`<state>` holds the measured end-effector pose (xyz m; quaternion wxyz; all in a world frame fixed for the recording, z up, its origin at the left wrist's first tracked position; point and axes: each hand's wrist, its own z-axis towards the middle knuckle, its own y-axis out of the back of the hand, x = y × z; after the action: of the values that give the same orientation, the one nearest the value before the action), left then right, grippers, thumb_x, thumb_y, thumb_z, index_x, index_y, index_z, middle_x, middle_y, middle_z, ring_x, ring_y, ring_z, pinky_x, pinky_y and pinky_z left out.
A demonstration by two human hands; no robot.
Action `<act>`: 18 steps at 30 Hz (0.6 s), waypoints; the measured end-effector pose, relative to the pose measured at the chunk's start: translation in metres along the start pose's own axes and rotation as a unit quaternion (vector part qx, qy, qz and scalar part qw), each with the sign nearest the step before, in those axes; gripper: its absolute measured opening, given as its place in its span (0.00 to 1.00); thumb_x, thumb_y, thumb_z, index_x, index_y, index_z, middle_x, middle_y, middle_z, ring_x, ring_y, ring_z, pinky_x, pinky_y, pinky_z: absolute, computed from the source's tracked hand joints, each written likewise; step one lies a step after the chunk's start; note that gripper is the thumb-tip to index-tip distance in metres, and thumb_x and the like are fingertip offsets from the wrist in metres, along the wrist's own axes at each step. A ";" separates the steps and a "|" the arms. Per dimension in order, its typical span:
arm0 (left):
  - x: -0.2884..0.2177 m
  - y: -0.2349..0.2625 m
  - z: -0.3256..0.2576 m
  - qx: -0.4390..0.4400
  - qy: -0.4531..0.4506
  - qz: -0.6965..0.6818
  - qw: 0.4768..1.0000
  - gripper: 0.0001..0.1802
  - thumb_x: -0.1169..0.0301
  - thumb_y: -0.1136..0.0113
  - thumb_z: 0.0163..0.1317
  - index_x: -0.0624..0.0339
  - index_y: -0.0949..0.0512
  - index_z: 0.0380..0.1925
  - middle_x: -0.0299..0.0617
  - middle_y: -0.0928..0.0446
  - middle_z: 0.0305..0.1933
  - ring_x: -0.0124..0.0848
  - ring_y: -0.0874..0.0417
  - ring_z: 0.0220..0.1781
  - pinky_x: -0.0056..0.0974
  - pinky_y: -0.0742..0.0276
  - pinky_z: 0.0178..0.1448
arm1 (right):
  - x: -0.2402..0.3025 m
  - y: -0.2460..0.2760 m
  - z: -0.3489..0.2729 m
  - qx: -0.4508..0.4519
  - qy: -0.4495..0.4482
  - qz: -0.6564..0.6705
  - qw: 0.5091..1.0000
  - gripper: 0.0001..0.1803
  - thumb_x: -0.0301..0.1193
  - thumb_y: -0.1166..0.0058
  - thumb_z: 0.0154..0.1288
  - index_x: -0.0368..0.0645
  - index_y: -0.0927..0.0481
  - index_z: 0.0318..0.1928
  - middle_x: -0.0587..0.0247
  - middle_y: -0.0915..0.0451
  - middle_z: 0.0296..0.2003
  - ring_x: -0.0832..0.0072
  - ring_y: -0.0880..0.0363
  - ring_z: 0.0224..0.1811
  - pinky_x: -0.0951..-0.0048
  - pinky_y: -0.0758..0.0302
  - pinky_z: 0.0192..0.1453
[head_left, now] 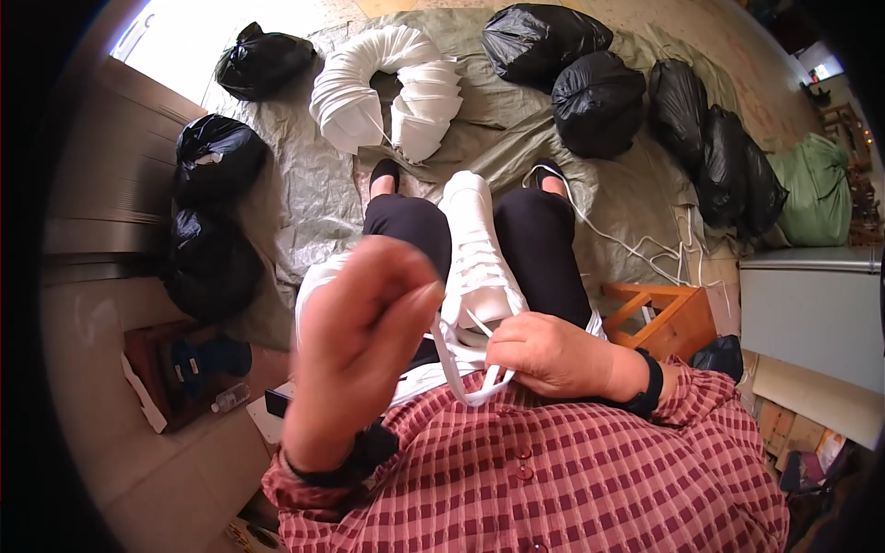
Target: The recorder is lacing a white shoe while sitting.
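Note:
A white lace-up shoe point(468, 214) lies between my thighs, its toe pointing away from me and its opening toward my body. White lacing crosses its upper in several rows. My left hand point(364, 336), raised left of the shoe and a little blurred, has thumb and forefinger pinched on a white shoelace point(444, 358). That lace hangs in a loop below the shoe's opening and runs up toward my right hand point(553, 355). At the heel end, the right fingers are closed round lace; their tips are partly hidden. White material lies across my lap under the shoe.
A grey-green tarp point(516, 138) covers the floor. On it lie a curved row of stacked white pieces point(396, 55) and several tied black bags point(599, 103). At right are a wooden stool point(682, 318), loose white cord point(636, 247) and a green sack point(813, 189).

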<state>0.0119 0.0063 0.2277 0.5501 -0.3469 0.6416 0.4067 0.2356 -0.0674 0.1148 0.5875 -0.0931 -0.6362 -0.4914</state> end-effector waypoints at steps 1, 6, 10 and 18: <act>0.030 -0.006 0.006 0.009 -0.038 0.134 0.990 0.04 0.82 0.41 0.67 0.64 0.25 0.39 0.39 0.24 0.27 0.29 0.23 0.27 0.34 0.28 0.33 | 0.002 -0.001 0.001 0.003 0.003 0.002 1.000 0.11 0.22 0.38 0.57 0.40 0.21 0.41 0.57 0.21 0.38 0.55 0.20 0.44 0.58 0.23 0.51; 0.096 -0.039 0.001 0.035 -0.090 0.405 0.909 0.08 0.72 0.34 0.62 0.60 0.21 0.39 0.46 0.20 0.33 0.45 0.16 0.33 0.43 0.22 0.36 | 0.012 0.002 0.002 0.000 0.007 -0.014 1.000 0.12 0.24 0.37 0.57 0.40 0.19 0.43 0.59 0.20 0.39 0.58 0.20 0.44 0.60 0.23 0.51; 0.108 -0.044 0.003 0.019 -0.098 0.425 0.899 0.08 0.70 0.33 0.62 0.60 0.20 0.38 0.45 0.20 0.32 0.45 0.17 0.32 0.44 0.23 0.35 | 0.012 0.004 -0.002 0.002 -0.004 -0.038 0.999 0.13 0.25 0.36 0.57 0.41 0.18 0.43 0.59 0.19 0.40 0.60 0.19 0.44 0.61 0.23 0.51; 0.123 -0.025 0.017 0.018 0.347 -0.082 0.934 0.10 0.69 0.35 0.68 0.62 0.22 0.30 0.27 0.25 0.24 0.14 0.31 0.24 0.26 0.38 0.26 | 0.012 0.006 -0.008 0.025 0.015 -0.040 0.999 0.08 0.26 0.38 0.57 0.43 0.19 0.38 0.66 0.23 0.32 0.64 0.20 0.39 0.64 0.24 0.45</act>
<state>0.0226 0.0108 0.1014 0.3310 -0.5077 0.7691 0.2029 0.2414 -0.0761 0.1267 0.5791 -0.0459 -0.6427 -0.4995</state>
